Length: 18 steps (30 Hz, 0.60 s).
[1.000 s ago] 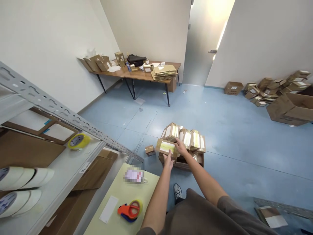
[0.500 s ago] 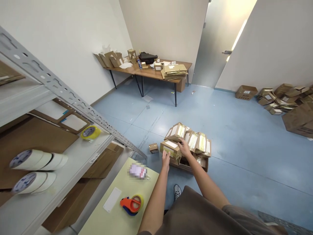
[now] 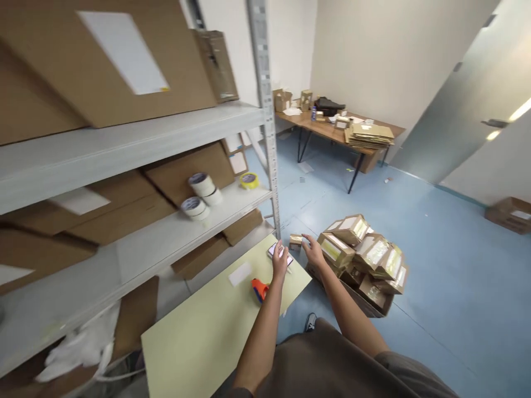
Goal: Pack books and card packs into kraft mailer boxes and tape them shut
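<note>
My left hand (image 3: 280, 261) hovers over the front corner of the pale yellow tabletop (image 3: 191, 331), its fingers apart and empty. Beneath it lies what looks like a phone (image 3: 271, 250) with a light screen, partly covered by the hand; whether they touch I cannot tell. To the right, my right hand (image 3: 313, 251) is open, thumb and fingers spread, with nothing in it. Beside that hand rises a heap of taped cardboard boxes (image 3: 334, 249) in a larger open carton (image 3: 369, 305) on the floor. A small cardboard box (image 3: 295, 241) sits beyond the hands.
On the yellow tabletop are an orange tape dispenser (image 3: 260, 288) and a white label (image 3: 240, 273). A metal shelf (image 3: 232, 200) at left carries cartons, white tape rolls (image 3: 202, 184) and a yellow tape roll (image 3: 249, 179). A wooden table (image 3: 319, 128) with flattened cardboard stands behind.
The view has swung left toward the shelf. Both hands have come away from the box on the heap; the left is now above the phone on the tabletop.
</note>
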Tool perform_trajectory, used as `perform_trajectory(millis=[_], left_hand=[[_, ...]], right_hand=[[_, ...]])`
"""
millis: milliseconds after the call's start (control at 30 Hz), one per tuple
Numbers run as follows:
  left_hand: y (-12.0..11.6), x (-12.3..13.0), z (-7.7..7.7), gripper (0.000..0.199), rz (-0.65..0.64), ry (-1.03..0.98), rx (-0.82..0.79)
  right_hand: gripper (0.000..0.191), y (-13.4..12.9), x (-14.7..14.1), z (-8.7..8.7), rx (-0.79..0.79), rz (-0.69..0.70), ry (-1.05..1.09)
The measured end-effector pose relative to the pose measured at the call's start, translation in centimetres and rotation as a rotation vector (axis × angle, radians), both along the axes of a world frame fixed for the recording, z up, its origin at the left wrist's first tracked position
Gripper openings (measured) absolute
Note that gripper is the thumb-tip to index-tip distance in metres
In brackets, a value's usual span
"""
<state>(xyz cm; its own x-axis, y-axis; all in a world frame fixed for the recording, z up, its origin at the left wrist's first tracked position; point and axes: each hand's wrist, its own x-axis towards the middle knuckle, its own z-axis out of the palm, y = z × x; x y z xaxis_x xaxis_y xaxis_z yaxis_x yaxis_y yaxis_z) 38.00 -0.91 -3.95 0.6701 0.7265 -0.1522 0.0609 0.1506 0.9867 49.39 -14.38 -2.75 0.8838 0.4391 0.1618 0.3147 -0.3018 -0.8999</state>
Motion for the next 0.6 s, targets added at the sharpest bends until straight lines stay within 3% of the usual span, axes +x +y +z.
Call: perform_trajectory(millis=[133,267,433,600], left_hand=[[6.1,-8.3,2.1,0.058,0.095,-0.021,0.138],[11.3,-16.7,3.0,0.054,0.189,-0.031,0.202],[15.7,-25.7,1.8,0.052,0.300,-0.005,0.235],[16.9,-31.1,0.0,0.051,0.347,0.082,0.216]], right_hand=[[0.041,6.4,-6.1,0.5,-0.015,0.141,-0.022],[0.042,11.7,-13.0,1.1,-0.021,0.251,-0.061],[0.042,16.2,-20.7,1.7,-0.043,0.367,-0.107],[0.044,17.2,-24.2,1.5,-0.123,0.429,-0.164]])
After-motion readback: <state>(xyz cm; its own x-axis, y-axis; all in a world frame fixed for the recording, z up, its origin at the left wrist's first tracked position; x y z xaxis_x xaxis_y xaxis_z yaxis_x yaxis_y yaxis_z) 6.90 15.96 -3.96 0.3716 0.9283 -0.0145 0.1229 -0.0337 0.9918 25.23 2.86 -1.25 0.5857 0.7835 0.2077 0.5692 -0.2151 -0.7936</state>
